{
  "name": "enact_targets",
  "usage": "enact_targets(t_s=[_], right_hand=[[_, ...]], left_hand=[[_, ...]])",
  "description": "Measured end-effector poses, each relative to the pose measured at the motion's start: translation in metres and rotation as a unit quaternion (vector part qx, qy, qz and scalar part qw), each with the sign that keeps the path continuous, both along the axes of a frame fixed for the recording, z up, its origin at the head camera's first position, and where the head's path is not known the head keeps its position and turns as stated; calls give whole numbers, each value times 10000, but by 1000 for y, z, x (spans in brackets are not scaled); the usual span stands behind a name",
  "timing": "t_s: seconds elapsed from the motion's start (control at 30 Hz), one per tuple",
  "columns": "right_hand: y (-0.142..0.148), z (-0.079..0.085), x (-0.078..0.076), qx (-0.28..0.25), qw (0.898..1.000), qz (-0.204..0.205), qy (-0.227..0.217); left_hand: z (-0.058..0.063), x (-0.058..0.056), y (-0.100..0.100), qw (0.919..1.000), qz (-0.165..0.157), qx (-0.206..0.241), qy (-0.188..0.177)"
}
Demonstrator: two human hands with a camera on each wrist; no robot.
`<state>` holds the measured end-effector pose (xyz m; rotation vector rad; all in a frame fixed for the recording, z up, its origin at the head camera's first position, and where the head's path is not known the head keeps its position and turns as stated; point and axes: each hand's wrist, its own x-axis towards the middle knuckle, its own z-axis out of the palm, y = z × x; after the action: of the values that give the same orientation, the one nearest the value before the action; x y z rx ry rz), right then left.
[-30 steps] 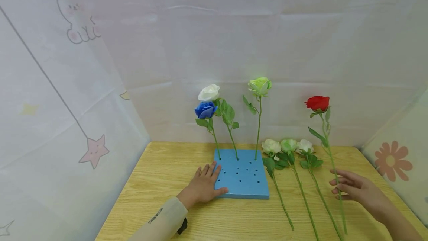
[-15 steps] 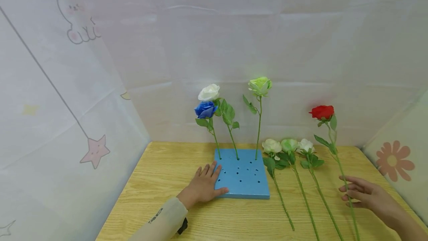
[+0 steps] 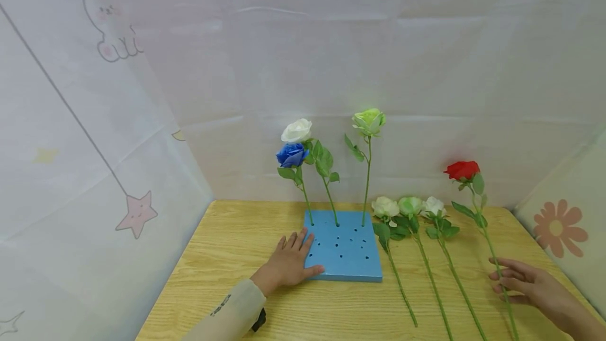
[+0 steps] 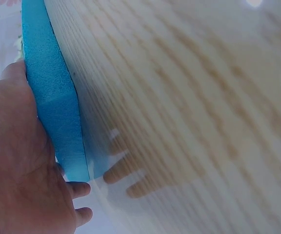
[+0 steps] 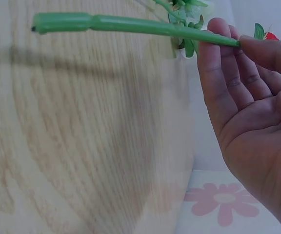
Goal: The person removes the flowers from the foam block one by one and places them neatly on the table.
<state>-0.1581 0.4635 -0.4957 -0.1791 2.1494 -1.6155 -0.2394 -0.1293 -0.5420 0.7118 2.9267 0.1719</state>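
Observation:
My left hand rests flat with spread fingers on the left edge of a blue foam block pierced with several small holes. In the left wrist view the hand lies along the side of the foam block. Three flowers stand in holes at the block's back: a blue rose, a white rose and a light green rose. On the right, my right hand pinches the stem of a red rose, bloom up. The right wrist view shows the green stem between thumb and fingers, its lower end above the table.
Between block and right hand, three flowers lie on the wooden table: a cream rose, a pale green rose and a white rose, stems toward me. White printed curtains close off the back and sides.
My right hand has moved rightward and slightly toward me with the red rose, whose bloom is lower and now tips more to the left. The left hand has stayed on the block.

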Motion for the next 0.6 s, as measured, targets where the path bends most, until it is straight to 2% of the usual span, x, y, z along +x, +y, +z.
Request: enact_targets(t_s=[0.33,0.6], right_hand=[[10,-8,0,-99,9994,-5,-316],[15,-13,1,-93,9992,15,-387]], left_hand=[[0,-1,-1,9999,16,-32,101],[3,-1,0,9999,36,-3,97]])
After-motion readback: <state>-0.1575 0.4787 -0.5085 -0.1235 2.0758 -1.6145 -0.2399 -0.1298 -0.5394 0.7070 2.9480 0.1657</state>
